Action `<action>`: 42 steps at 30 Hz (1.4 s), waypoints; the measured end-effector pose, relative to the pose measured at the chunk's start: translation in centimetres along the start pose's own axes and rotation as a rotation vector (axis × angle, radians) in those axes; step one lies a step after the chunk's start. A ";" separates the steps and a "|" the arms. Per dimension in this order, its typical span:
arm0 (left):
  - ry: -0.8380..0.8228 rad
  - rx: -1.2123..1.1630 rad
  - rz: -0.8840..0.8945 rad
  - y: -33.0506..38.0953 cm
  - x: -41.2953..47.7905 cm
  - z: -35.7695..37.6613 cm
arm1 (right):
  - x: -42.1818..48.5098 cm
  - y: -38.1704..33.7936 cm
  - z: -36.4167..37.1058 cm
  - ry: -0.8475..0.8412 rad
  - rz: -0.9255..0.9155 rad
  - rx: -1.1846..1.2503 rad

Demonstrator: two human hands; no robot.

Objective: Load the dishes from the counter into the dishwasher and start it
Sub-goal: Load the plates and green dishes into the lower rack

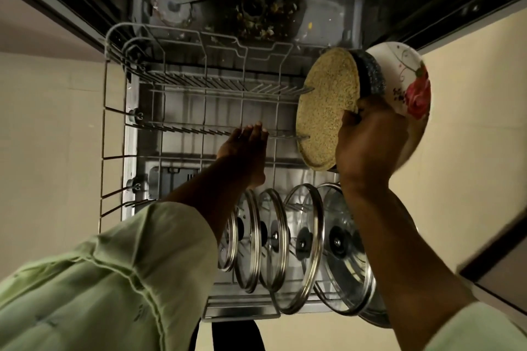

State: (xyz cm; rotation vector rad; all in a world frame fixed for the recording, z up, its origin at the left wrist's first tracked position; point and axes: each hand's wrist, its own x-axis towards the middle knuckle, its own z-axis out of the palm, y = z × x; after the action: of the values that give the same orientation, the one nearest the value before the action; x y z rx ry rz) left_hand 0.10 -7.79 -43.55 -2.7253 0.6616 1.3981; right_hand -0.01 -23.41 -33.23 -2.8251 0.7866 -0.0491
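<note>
The dishwasher's lower wire rack [182, 85] is pulled out below me. My right hand [368, 145] grips a tilted stack of dishes above the rack's right side: a speckled tan plate [328, 105], a dark speckled dish [370, 74] and a white plate with a red flower [410, 85]. My left hand [245, 148] reaches into the rack with straight fingers over a row of tines and holds nothing. Several glass lids with steel rims [302, 245] stand on edge at the rack's near end.
The open dishwasher tub [256, 8] lies beyond the rack, with food scraps around its filter. Pale floor tiles [51, 122] flank the rack on both sides. A dark cabinet edge [496, 253] runs along the right.
</note>
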 end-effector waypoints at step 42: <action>0.269 -0.171 -0.304 -7.1 -32.1 -3.1 | -19.0 -12.2 -12.9 -0.359 -0.515 0.061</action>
State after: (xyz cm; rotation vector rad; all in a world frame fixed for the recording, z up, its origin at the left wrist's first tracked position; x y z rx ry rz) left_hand -11.28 9.78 -18.02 -3.0134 0.1211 1.0783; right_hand -11.26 -5.85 -17.60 -2.7780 -0.0230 0.3379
